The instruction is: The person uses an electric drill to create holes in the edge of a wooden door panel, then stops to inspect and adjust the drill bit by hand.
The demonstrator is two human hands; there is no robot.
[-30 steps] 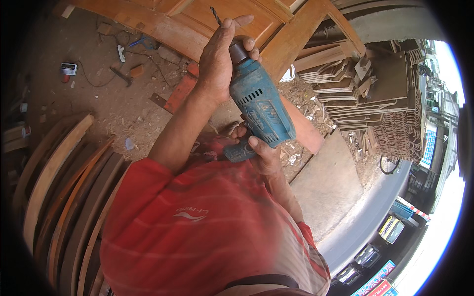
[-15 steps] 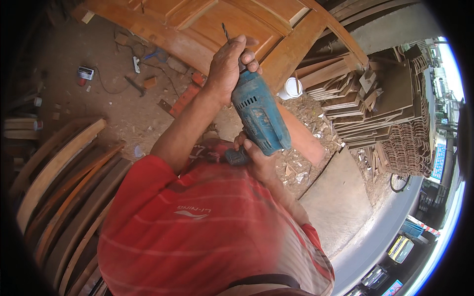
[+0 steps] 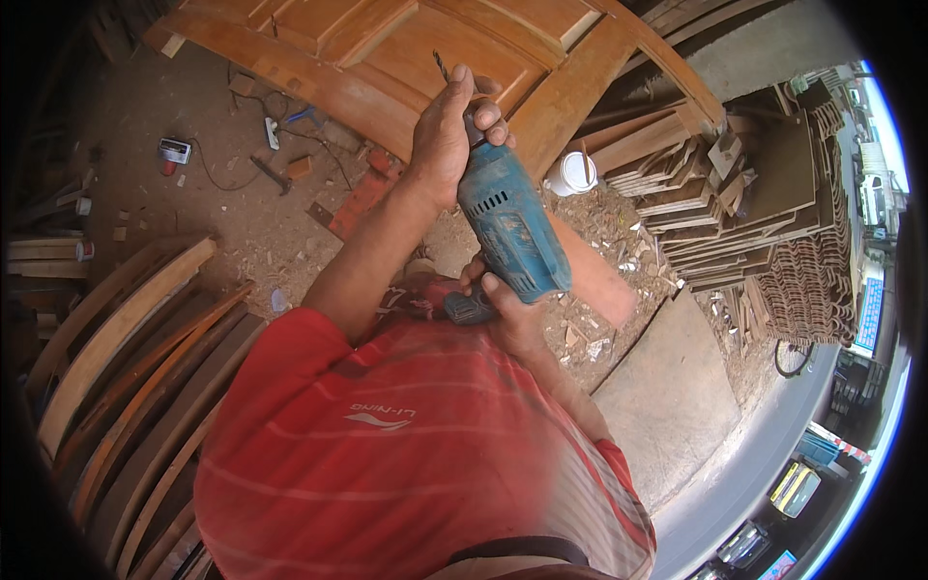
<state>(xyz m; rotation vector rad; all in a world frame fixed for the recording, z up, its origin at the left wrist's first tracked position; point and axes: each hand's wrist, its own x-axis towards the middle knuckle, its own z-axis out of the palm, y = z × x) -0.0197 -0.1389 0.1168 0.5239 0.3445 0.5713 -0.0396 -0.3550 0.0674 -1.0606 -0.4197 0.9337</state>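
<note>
A worn teal power drill [image 3: 512, 227] is held in front of my red shirt, its nose pointing away toward a brown panelled wooden door [image 3: 425, 48]. My left hand [image 3: 447, 140] is closed around the drill's dark chuck end, fingers curled over it. Beyond those fingers sticks out a dark twisted drill bit [image 3: 441, 66], seen over the door panel. My right hand [image 3: 512, 307] is wrapped around the drill's handle near my belly; the palm side and part of the grip are hidden.
Curved wooden pieces [image 3: 126, 338] are stacked at the left. A white bucket [image 3: 572, 174] stands by the door, beside piled boards [image 3: 735, 213]. On the littered floor lie a hammer [image 3: 273, 176], a corded device [image 3: 174, 151] and a reddish plank [image 3: 594, 275]. A street runs along the right.
The view has shifted slightly, so the surroundings sit a little differently. Both hands keep the same hold on the drill, and the bit stays pointing away.
</note>
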